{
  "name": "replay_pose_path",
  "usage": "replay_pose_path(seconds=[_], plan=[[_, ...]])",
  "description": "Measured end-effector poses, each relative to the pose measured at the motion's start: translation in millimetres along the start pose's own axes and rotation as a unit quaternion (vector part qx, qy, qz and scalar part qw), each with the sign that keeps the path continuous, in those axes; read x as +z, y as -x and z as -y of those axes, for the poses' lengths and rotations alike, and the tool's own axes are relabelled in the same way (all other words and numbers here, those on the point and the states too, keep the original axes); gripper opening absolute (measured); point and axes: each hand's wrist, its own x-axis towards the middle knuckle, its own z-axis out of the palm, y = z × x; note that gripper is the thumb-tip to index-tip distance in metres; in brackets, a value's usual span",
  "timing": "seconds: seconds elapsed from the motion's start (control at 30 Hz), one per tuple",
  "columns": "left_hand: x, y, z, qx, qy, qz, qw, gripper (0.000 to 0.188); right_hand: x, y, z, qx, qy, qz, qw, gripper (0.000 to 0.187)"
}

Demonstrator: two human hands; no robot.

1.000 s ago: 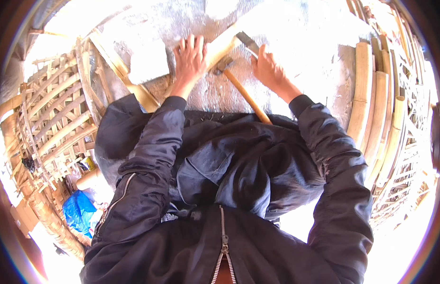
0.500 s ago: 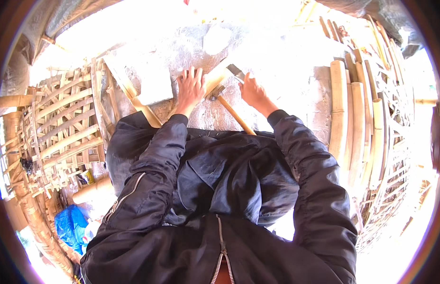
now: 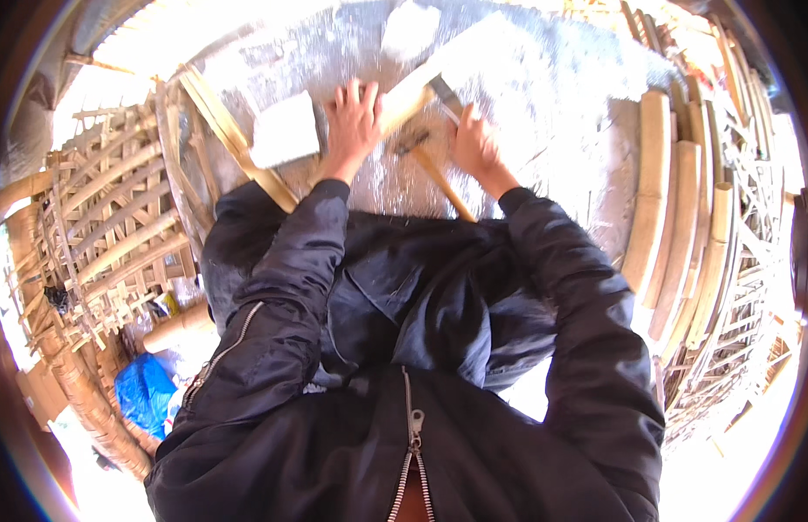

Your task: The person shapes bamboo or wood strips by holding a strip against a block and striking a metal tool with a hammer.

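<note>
My left hand [image 3: 353,122] lies with its fingers outstretched at the left edge of a pale strip of bamboo or wood [image 3: 407,108], which slants away to the far right. In my right hand [image 3: 478,148], closed fingers grip a short tool with a dark flat blade [image 3: 444,92]. Its blade is at the strip's right edge; whether it touches cannot be made out. A hammer [image 3: 439,181] with a wooden handle rests between my hands, its dark head near the strip.
Bamboo poles [image 3: 649,196] are stacked at the right. To the left stand a split-bamboo strip [image 3: 223,122] and a woven bamboo lattice [image 3: 117,209]. A white block [image 3: 287,130] sits left of my left hand. A blue plastic bag [image 3: 146,393] lies at the lower left.
The whole view has shifted a little, so the work surface sits higher in it. My hands keep about the same places on the strip and the tool.
</note>
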Motion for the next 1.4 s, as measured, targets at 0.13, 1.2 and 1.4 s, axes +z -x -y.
replay_pose_path(seconds=[0.13, 1.2, 1.4], plan=[[12, 0, -4, 0.007, 0.015, 0.012, 1.000, 0.030, 19, 6, -6, 0.017, 0.016, -0.052, 0.998, 0.063], [-264, 139, 12, -0.168, 0.520, 0.143, 0.826, 0.033, -100, 139, 225, -0.216, -0.417, -0.056, 0.881, 0.007], [-286, 151, 33, -0.186, 0.253, 0.108, 0.943, 0.027, -28, 133, 81, -0.042, 0.105, -0.128, 0.985, 0.025]])
